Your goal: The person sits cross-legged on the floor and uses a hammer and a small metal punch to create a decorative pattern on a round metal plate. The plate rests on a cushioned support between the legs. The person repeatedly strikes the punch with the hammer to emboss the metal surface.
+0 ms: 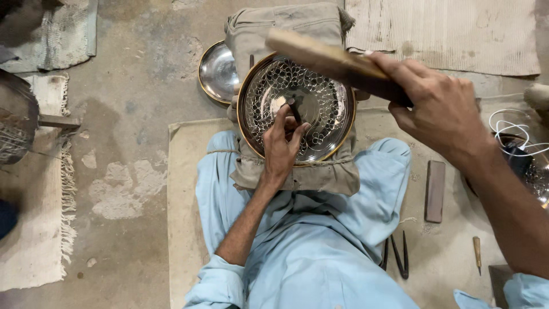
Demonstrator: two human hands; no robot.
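Observation:
A round metal plate (326, 103) with a gold rim and a punched scale pattern lies on a grey cloth cushion (297, 171) between my knees. My left hand (283, 146) grips a small dark punch (294, 110), its tip standing on the plate near the middle. My right hand (440, 109) is raised above the plate's right side and holds a wooden mallet (326, 57), whose head points left over the plate's upper rim.
A second, plain shiny plate (217, 71) lies behind the cushion at left. On the mat to my right lie a dark rectangular block (435, 190), a pair of dark dividers (398, 256) and a small wooden-handled tool (477, 252). White wire (509, 129) coils at far right.

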